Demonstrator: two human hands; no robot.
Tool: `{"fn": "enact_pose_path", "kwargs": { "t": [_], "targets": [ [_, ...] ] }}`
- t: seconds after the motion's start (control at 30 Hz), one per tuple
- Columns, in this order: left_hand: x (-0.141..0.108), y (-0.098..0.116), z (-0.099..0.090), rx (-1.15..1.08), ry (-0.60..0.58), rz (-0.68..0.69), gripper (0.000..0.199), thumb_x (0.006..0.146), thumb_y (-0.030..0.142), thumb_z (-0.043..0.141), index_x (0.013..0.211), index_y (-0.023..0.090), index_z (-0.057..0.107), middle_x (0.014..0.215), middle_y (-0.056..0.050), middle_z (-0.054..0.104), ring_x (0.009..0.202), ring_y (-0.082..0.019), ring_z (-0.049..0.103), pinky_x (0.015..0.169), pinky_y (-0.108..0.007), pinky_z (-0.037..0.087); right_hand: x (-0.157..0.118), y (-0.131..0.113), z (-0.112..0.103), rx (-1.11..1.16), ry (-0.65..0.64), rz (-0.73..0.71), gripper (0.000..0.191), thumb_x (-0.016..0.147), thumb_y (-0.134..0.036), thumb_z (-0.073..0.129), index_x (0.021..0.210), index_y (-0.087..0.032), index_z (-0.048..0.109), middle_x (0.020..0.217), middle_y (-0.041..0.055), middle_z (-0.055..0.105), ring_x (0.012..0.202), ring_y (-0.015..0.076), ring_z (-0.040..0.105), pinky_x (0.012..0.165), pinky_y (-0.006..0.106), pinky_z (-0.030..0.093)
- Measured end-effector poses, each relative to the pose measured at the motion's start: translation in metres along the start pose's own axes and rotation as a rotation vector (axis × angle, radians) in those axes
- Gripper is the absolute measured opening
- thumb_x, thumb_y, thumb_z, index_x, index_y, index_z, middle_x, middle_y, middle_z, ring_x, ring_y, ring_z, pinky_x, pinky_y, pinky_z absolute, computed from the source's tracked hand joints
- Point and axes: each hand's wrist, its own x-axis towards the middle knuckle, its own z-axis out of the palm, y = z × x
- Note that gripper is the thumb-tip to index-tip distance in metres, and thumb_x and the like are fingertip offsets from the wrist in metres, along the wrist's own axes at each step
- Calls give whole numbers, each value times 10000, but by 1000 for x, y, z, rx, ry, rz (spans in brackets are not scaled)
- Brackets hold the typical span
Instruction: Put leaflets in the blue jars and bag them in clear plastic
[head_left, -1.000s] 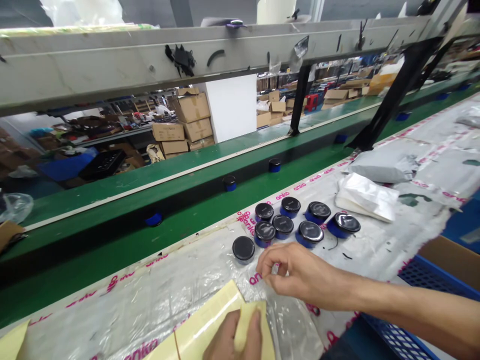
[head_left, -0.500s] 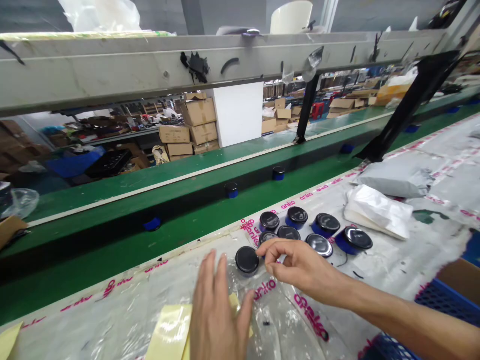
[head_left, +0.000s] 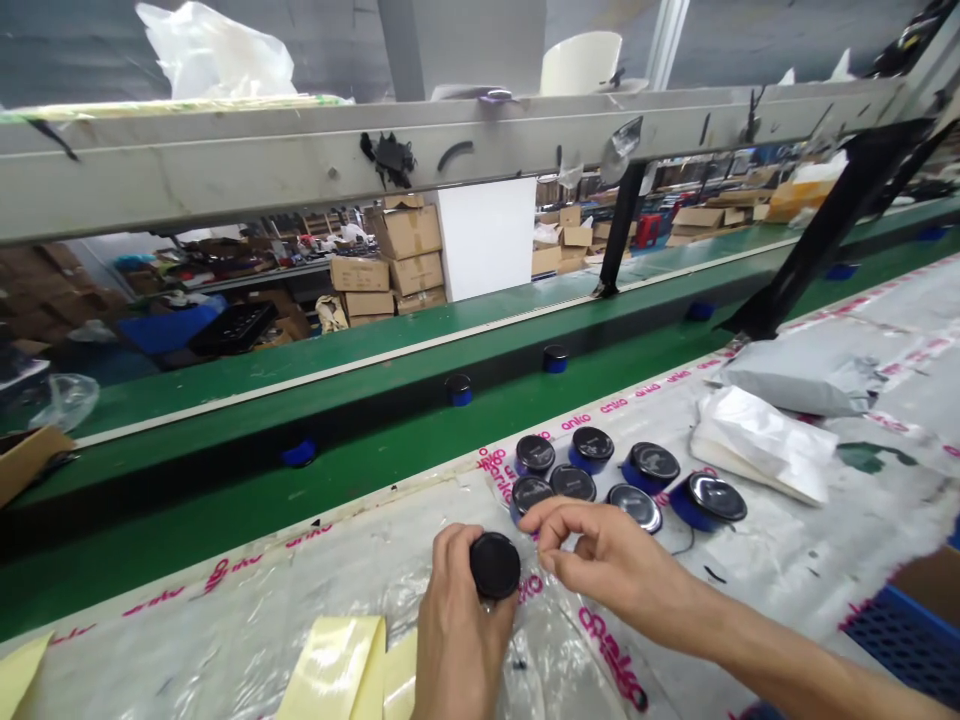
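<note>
My left hand point(head_left: 463, 635) is closed around a small round jar with a black lid point(head_left: 495, 565), its thumb at the near side and fingers at the far side. Just to the right, my right hand point(head_left: 611, 553) has thumb and forefinger brought together in a pinch; anything between them is too small to make out. Beyond the right hand stand several blue jars with shiny black lids point(head_left: 592, 448), grouped on the plastic-covered table point(head_left: 360, 570). Yellow backing sheets point(head_left: 334, 660) lie left of my left hand.
A green conveyor belt point(head_left: 390, 450) runs behind the table, carrying spaced blue jars point(head_left: 555, 359). White packets point(head_left: 765, 440) lie at the right, near a blue crate point(head_left: 900, 625). A grey beam point(head_left: 247, 150) crosses above, with black posts point(head_left: 817, 240) below it.
My left hand, flat and open beside the jar before, has closed around it. The jar's lid now faces more toward me. My right hand keeps its pinch, nearly in place.
</note>
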Motion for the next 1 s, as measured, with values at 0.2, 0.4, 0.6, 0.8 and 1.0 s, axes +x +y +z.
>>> {"fn": "enact_pose_path", "kwargs": {
  "t": [0.2,0.4,0.6,0.8,1.0],
  "targets": [
    [-8,-4,9,21,33,-66,449,789,245,631,1223,222,519,1103,-82,678,979,-274,690,870,-419,532,-1,2,15,-8,5,-10,102,788,-147,596,720,-194,655,1119,57,683,1091,248,628,915,330,455],
    [-6,-8,2,29,42,65,419,827,335,675,1205,207,548,1187,-111,646,1061,-285,670,866,-419,547,3,13,35,34,75,46,96,785,-164,600,728,-190,673,1171,67,673,1093,254,634,915,332,464],
    [-8,-7,1,59,18,46,434,842,348,680,1227,223,524,1203,-93,627,1045,-271,661,854,-404,537,8,19,43,44,83,45,107,744,-132,593,706,-180,680,1124,87,690,1144,269,609,932,342,446],
    [-9,-6,4,49,35,29,422,837,313,678,1220,236,517,1209,-78,615,1038,-274,643,862,-415,511,9,22,47,29,105,15,129,711,-98,576,705,-181,674,1079,78,690,1122,260,615,947,341,438],
    [-9,-5,2,41,23,48,414,857,320,675,1224,241,501,1206,-77,606,1039,-268,635,857,-409,502,11,22,48,17,101,5,145,704,-94,552,691,-179,668,1018,78,684,1132,253,606,935,329,430]
  ]
}}
